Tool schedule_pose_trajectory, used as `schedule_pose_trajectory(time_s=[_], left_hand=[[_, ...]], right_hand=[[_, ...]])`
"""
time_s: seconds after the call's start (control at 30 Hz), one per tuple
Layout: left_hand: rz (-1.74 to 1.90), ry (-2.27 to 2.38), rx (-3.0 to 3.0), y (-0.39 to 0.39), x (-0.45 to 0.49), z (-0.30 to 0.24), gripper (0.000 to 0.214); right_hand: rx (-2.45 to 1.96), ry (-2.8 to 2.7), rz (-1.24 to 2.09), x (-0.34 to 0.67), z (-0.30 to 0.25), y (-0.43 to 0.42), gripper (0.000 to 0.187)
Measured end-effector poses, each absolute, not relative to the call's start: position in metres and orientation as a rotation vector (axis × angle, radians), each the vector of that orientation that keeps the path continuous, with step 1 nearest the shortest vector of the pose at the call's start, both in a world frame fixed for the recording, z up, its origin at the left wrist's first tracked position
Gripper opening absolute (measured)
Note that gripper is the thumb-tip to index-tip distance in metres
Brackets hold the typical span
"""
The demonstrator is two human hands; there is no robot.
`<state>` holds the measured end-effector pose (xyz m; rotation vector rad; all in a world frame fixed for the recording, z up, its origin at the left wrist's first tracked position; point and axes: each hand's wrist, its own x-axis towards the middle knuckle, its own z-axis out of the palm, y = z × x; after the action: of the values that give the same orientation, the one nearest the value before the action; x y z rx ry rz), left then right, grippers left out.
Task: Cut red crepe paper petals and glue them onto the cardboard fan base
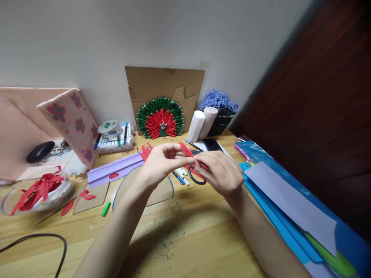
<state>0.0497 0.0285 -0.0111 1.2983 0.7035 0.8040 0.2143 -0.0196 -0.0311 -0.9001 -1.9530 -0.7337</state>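
My left hand [158, 160] pinches a small folded red paper piece [185, 149] between thumb and fingers, above the middle of the table. From the other side, my right hand [222, 170] closes its thumb and fingertips on the lower end of that piece. Just below the right fingers shows a black scissor handle loop [197, 180]; whether it lies on the table or touches the hand I cannot tell. Beneath my left wrist is a rounded cardboard piece [162, 193] edged in blue. White marker pens [182, 172] lie between the hands.
A cardboard panel [165, 81] with a green and red fan-shaped craft [164, 119] leans on the wall. At left are a bowl [68, 191] of red scraps, purple paper [116, 166], a green cap [106, 209] and a marker box [116, 144]. Blue folders [278, 214] lie right.
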Motion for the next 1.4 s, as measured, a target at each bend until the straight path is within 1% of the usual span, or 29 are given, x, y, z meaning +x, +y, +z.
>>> schedule_pose_trajectory(time_s=[0.27,0.43,0.53,0.6,0.67,0.77,0.87,0.97,1.1,1.17,1.33,1.4], left_hand=[[0.834,0.580,1.190,0.037,0.058,-0.029,0.024],[0.803,0.490,1.041,0.037,0.066,-0.043,0.027],[0.775,0.425,0.923,0.038,0.067,-0.048,0.027],[0.744,0.408,0.897,0.040,0.065,-0.051,0.030],[0.692,0.416,0.922,0.042,0.063,-0.052,0.033],[0.580,0.405,0.983,0.043,0.059,-0.052,0.036],[0.463,0.368,1.024,0.042,0.059,-0.052,0.034],[0.383,0.359,1.021,0.040,0.062,-0.050,0.034],[0.359,0.384,0.966,0.038,0.064,-0.046,0.033],[0.377,0.421,0.968,0.037,0.064,-0.042,0.032],[0.575,0.590,1.181,0.031,0.061,-0.029,0.020],[0.676,0.651,1.274,0.026,0.061,-0.023,0.019]], right_hand=[[-0.890,-1.966,-0.767,0.217,-0.029,-0.024,0.019],[-0.875,-1.997,-0.750,0.217,-0.028,-0.028,0.021],[-0.839,-2.020,-0.685,0.216,-0.024,-0.029,0.021],[-0.824,-2.025,-0.533,0.216,-0.020,-0.030,0.021],[-0.878,-1.931,-0.282,0.216,-0.016,-0.032,0.019],[-1.026,-1.691,0.218,0.219,-0.011,-0.031,0.017],[-1.020,-1.607,0.709,0.221,-0.010,-0.026,0.024],[-0.966,-1.557,0.960,0.222,-0.011,-0.022,0.022],[-0.996,-1.470,1.005,0.223,-0.013,-0.020,0.013],[-1.005,-1.439,0.981,0.223,-0.012,-0.020,0.013],[-1.074,-1.371,0.874,0.224,-0.010,-0.021,0.016],[-1.095,-1.341,0.841,0.223,-0.009,-0.021,0.016]])
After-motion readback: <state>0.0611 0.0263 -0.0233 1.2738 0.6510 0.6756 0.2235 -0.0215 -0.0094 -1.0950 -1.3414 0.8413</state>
